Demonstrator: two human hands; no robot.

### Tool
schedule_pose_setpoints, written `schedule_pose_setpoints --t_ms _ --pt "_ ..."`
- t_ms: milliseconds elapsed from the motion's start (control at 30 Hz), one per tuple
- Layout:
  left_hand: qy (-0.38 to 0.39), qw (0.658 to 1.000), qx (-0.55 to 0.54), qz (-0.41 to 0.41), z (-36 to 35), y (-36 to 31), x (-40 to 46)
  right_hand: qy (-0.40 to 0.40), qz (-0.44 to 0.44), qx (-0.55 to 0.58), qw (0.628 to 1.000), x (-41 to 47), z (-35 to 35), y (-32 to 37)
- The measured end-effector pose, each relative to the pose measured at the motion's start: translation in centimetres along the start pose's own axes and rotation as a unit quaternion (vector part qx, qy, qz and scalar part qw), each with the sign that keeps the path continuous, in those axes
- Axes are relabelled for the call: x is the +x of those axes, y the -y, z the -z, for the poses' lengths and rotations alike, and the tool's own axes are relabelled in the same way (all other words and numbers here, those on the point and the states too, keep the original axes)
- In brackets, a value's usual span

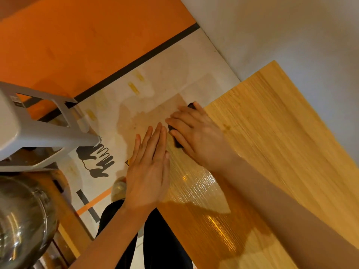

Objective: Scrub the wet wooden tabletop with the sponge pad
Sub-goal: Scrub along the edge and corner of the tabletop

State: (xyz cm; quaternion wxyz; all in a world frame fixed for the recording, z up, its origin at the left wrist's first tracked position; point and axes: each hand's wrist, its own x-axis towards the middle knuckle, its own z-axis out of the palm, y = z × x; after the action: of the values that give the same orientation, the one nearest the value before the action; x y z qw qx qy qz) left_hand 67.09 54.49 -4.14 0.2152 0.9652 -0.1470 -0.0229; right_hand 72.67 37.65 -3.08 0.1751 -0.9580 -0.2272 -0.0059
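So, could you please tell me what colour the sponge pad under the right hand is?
The sponge pad looks dark, nearly black, seen in the head view.

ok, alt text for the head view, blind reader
A right hand presses a dark sponge pad at the edge of a wet, glossy wooden tabletop. The left hand lies flat beside it. A grey stool stands on the floor.
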Motion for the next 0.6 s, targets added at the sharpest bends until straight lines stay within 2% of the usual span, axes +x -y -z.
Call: schedule_pose_setpoints --t_ms 100,200,300,367,467,533,600 --pt "-0.003 1.000 -0.003 -0.002 0.1 0.0 0.0 0.006 0.009 -0.038 0.999 1.7 1.5 -4.1" --pt "-0.003 1.000 0.000 0.002 0.2 0.0 0.0 0.021 -0.103 -0.057 0.993 2.4 3.7 -8.0" --pt "0.006 1.000 0.001 0.004 0.1 -0.2 0.0 0.004 -0.166 -0.094 0.982 2.9 3.8 -7.3" --pt "0.020 1.000 0.004 0.007 0.2 -0.1 -0.1 0.007 -0.143 -0.099 0.985 3.1 2.6 -4.1" --pt "0.039 0.999 0.006 0.001 0.5 -0.1 -0.1 0.044 -0.047 -0.057 0.996 2.6 1.0 -0.6" --pt "0.049 0.999 -0.009 -0.002 0.8 -0.3 -0.1 0.079 -0.035 -0.036 0.996 2.5 1.8 -2.4" --pt "0.062 0.997 -0.044 0.020 1.3 -0.5 0.2 0.082 -0.080 -0.036 0.993 2.4 3.0 -5.5"
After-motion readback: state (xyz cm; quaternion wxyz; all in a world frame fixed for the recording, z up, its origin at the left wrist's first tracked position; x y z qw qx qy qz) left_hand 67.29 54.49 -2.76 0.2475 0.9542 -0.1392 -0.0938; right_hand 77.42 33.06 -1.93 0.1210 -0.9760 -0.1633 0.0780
